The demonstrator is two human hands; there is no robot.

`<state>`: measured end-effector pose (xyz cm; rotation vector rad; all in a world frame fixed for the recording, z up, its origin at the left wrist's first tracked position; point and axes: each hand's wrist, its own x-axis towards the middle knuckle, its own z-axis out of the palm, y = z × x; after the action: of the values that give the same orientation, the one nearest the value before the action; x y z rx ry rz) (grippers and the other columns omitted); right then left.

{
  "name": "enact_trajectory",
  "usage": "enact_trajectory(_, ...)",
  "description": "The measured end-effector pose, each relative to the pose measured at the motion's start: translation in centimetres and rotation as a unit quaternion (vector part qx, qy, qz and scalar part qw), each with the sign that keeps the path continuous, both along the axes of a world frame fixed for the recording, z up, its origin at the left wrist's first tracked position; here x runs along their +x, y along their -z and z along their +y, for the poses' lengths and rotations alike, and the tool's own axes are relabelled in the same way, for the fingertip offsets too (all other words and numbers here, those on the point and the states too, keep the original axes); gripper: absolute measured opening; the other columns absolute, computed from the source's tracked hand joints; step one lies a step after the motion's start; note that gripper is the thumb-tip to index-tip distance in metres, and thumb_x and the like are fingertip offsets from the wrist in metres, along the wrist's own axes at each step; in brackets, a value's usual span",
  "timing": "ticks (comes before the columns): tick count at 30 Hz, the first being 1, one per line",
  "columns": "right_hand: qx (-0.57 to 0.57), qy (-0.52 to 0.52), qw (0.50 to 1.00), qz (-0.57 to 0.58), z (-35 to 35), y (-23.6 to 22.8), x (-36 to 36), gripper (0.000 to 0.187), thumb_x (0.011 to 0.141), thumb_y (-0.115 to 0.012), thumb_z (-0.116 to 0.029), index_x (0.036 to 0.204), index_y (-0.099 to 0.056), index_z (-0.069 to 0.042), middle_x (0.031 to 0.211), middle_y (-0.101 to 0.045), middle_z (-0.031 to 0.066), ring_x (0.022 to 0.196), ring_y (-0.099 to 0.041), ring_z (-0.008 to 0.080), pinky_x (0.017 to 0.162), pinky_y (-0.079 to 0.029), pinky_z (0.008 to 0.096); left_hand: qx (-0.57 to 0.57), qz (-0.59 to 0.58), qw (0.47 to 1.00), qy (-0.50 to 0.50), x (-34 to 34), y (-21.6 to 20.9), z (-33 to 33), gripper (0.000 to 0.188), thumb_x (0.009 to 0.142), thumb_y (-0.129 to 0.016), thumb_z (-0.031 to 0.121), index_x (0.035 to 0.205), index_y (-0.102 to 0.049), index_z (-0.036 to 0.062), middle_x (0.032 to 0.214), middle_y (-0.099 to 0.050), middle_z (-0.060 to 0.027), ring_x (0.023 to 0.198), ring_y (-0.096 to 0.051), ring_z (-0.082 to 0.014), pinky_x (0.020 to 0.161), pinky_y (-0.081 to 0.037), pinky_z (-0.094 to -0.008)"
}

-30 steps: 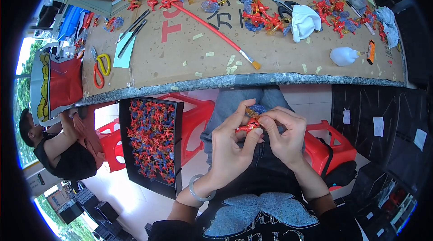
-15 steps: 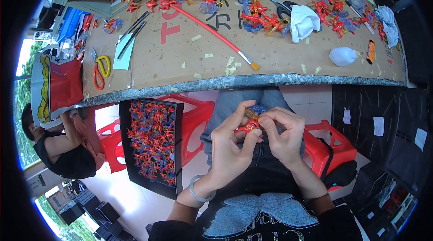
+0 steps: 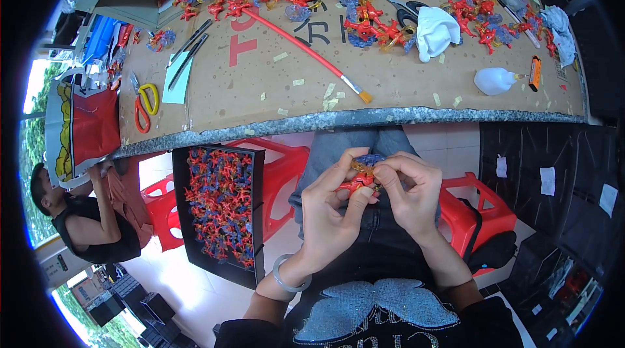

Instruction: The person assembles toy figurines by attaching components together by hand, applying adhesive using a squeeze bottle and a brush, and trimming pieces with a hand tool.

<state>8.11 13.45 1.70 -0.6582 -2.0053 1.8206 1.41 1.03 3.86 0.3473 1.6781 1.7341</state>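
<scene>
Above my lap, both hands hold one small red plastic figure (image 3: 358,182) with clear yellow and blue parts. My left hand (image 3: 331,208) is closed, with fingers and thumb around its red body. My right hand (image 3: 410,195) is closed too, pinching the figure at its yellow part from the right side. The blue part sticks up between my fingertips. My fingers cover much of the figure. Many similar red, blue and yellow figures (image 3: 364,13) lie across the far side of the cardboard-covered table (image 3: 260,81).
A black crate (image 3: 257,218) full of such figures stands left of my lap, by red stools (image 3: 472,218). On the table lie a red-handled brush (image 3: 306,52), scissors (image 3: 143,104), tweezers (image 3: 189,58), a white cloth (image 3: 436,32) and a white squeeze bottle (image 3: 496,81). A person (image 3: 97,218) sits at left.
The figure has turned slightly between my fingers. Both hands stay in nearly the same place, still gripping it. The person at left has shifted a little.
</scene>
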Motion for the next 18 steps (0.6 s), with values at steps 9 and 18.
enact_trajectory(9, -0.099, -0.038, 0.994, -0.008, 1.1, -1.1, -0.2, 0.010, 0.080, -0.068, 0.001, 0.090, -0.070, 0.003, 0.082, -0.067, 0.0088, 0.067, -0.062, 0.0105, 0.056, -0.050, 0.0214, 0.009, -0.009, 0.999, -0.038, -0.6, 0.3, 0.1, 0.048, 0.088, -0.054, -0.010, 0.135, -0.043, -0.0042, 0.105, -0.062, -0.0135, 0.091, -0.064, -0.0147, 0.079, -0.057, -0.0261)
enact_trajectory(18, 0.320, 0.002, 0.941, 0.111, -0.1, -0.2, -0.1, 0.027, 0.065, -0.071, 0.008, 0.091, -0.070, 0.002, 0.083, -0.065, 0.0105, 0.066, -0.062, 0.0227, 0.054, -0.049, 0.0279, -0.002, -0.012, 0.997, -0.076, -0.6, 1.2, 0.4, 0.051, 0.088, -0.058, -0.006, 0.136, -0.041, -0.0057, 0.108, -0.064, -0.0161, 0.096, -0.063, -0.0169, 0.081, -0.057, -0.0289)
